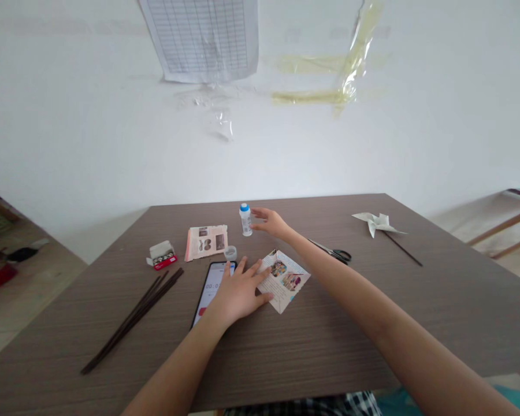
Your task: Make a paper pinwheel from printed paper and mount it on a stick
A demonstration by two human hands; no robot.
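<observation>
Looking down from the head camera, the view takes in a brown wood-grain table (372,323) set against a white wall. The left hand (238,292) lies flat with its fingers spread, its fingertips pressing on the left corner of a printed paper square (288,280) that sits like a diamond near the middle of the table; the heel of this hand covers part of a phone (210,289) with a lit screen, lying at about 9 o'clock from the square. The right hand (272,222) is stretched out at 12 o'clock from the square, its fingers apart and curved toward a small white bottle with a blue cap (245,219), which stands upright just beside the fingertips; whether they touch it cannot be told, and nothing is gripped. A small clear cup (230,252) sits between the bottle and the phone. At 10 o'clock from the square lie a folded printed sheet (207,242) and, further left, a small red and white box (162,255). A bundle of dark sticks (134,315) lies slantwise at 8 o'clock. Black-handled scissors (335,252) rest at 2 o'clock, partly behind the right forearm, and a white paper pinwheel (377,222) on a dark stick lies further out the same way. A gridded sheet (203,37) hangs on the wall
</observation>
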